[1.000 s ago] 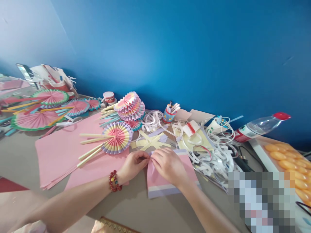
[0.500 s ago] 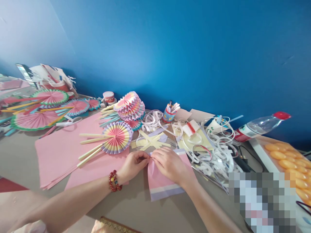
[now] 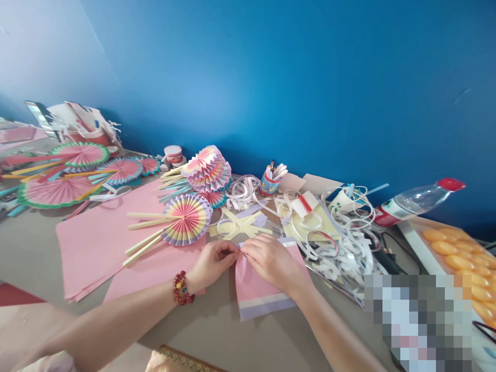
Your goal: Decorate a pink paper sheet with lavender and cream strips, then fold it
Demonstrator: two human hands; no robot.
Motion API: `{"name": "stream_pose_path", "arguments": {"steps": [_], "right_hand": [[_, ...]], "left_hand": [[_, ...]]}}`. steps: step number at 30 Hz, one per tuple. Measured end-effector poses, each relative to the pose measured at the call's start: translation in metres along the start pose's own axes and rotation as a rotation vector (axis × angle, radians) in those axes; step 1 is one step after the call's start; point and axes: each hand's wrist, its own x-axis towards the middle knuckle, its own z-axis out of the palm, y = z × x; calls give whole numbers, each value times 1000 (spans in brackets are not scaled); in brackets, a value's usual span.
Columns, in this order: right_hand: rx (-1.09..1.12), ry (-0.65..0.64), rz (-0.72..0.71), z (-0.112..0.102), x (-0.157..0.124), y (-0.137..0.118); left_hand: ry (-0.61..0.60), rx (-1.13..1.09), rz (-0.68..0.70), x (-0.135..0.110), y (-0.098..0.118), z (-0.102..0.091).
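A pink paper sheet with a lilac and cream border [image 3: 256, 289] lies on the grey table [image 3: 217, 336] in front of me. My left hand [image 3: 212, 262], with a red bead bracelet on its wrist, pinches the sheet's far edge. My right hand [image 3: 271, 262] pinches the same edge, its fingertips meeting those of the left. Both hands are closed on the paper. Just beyond them lies a round pleated paper fan with cream sticks [image 3: 185, 221].
A stack of pink sheets [image 3: 93, 243] covers the table's left. Several finished fans [image 3: 77, 170] and a pile of pleated rosettes [image 3: 207, 170] lie further back. Curled white paper strips [image 3: 341, 237], a small pen cup [image 3: 269, 183], a plastic bottle [image 3: 414, 201] and an orange tray [image 3: 457, 253] crowd the right.
The near edge of the pink sheet has shifted slightly away from me, to the right. Both hands keep their pinch at the far edge, hardly moving.
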Motion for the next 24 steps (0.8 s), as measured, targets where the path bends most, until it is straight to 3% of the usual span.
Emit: {"name": "stream_pose_path", "arguments": {"steps": [8,16,20,24], "right_hand": [[25,33,6,-1,-1,-2],[67,132,115,-1,1,-6],[115,202,238,-11,-2,4],[143,267,424,-32,-13,29]], "left_hand": [[-1,-3,-3,0,0,0],[6,-1,-13,0,-1,-1],[-11,-83,-35,0,-1,-1],[-15,-148,-71,0,-1,-2]]}}
